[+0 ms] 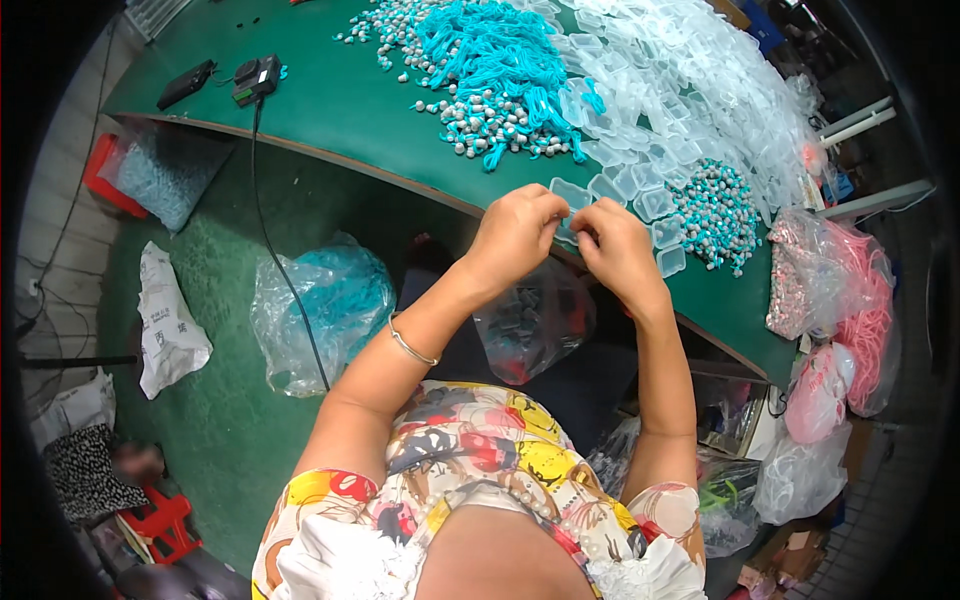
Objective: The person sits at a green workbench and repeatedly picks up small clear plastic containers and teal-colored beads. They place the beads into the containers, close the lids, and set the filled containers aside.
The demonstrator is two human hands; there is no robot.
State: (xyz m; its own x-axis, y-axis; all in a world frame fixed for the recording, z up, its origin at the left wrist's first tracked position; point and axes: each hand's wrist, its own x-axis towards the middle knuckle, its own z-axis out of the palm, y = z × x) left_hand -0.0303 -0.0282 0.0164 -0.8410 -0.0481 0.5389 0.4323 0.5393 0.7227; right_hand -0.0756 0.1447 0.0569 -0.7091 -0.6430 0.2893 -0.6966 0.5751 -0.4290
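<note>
At the near edge of the green table, my left hand and my right hand are close together, fingertips pinched. Between them is a small clear plastic box, mostly hidden by my fingers. Just beyond my fingertips lies another clear box, and more small open boxes stand to the right. A pile of small grey-and-turquoise bead-like pieces is right of those boxes. Farther off lies a heap of turquoise cords with grey bead-like ends.
A large heap of clear boxes covers the table's far right. A black device trails a cable off the table. Bags of pink cord hang at the right edge. A turquoise-filled bag sits on the floor, left.
</note>
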